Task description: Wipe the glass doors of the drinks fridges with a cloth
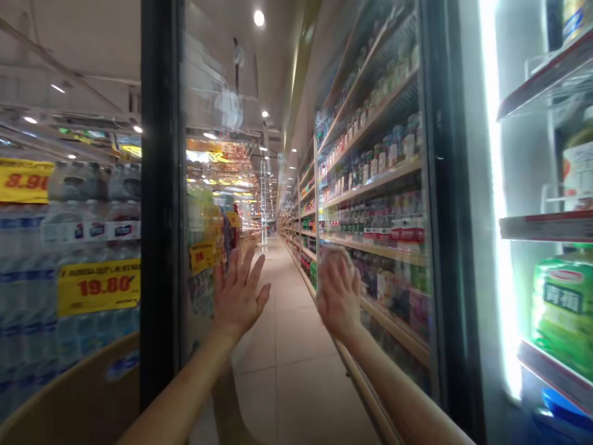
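A glass cooler door [296, 346] with a dark frame stands open in front of me. My left hand [238, 293] lies flat on the glass, fingers spread, holding nothing. To its right, at nearly the same height, my right hand [340, 303] is pressed to the pane with its fingers bent over what looks like a crumpled pale cloth [334, 254]. Motion blur and the hand itself hide most of that cloth. Through the glass show a tiled aisle and long shelves of bottles, partly mixed with reflections.
At the right, lit cooler shelves [546, 227] hold a green package [563, 309] and other drinks. Stacked bottled water [28, 278] with yellow price signs [99, 287] stands left, beyond the door frame [160, 185]. A brown cardboard-like edge [78, 389] sits low at the left.
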{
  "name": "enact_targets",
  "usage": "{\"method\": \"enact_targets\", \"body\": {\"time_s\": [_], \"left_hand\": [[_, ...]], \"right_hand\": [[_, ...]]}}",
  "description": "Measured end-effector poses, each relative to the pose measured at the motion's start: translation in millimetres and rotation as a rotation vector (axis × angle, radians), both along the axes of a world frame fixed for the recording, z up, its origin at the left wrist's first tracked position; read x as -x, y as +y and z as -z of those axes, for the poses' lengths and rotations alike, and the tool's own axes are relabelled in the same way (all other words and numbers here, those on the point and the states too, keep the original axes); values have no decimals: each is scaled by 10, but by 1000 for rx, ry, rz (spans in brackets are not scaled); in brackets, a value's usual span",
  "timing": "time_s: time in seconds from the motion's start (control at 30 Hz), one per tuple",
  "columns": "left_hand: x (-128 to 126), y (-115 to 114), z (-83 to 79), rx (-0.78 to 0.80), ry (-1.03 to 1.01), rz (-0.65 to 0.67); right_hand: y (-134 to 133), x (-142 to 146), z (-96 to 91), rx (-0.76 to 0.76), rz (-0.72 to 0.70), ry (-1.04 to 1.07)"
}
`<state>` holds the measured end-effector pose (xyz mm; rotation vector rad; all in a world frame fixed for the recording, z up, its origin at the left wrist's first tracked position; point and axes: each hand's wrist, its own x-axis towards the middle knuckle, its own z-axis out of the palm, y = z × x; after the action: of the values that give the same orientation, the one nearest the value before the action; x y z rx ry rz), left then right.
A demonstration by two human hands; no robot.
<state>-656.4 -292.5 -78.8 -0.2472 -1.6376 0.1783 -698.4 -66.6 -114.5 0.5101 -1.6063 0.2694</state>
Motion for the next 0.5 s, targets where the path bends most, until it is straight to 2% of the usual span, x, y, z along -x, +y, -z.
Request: {"method": "enact_targets", "body": {"time_s": [0.07, 0.1, 0.13, 0.2, 0.27, 0.33, 0.4, 0.5], "left_hand": [[5, -9, -5, 16, 12, -9], [6, -11, -7, 24, 19, -12], [7, -12, -8, 30, 26, -13], [9, -8, -9, 32, 41, -8], [12, 1, -8, 28, 52, 3], [14, 10, -8, 24, 59, 7], [14, 16, -10, 24, 59, -4], [6, 15, -14, 42, 62, -28]], "right_hand": [[-165, -83, 80, -230, -75, 7], [-116, -79, 119, -261, -74, 13], [17, -45, 154, -228, -43, 17], [443, 90, 195, -22, 85, 6], [842, 230, 188, 273, 209, -19], [950, 277, 165, 446, 256, -49], [695, 195, 170, 374, 215, -56], [37, -41, 249, -25, 31, 6]]}}
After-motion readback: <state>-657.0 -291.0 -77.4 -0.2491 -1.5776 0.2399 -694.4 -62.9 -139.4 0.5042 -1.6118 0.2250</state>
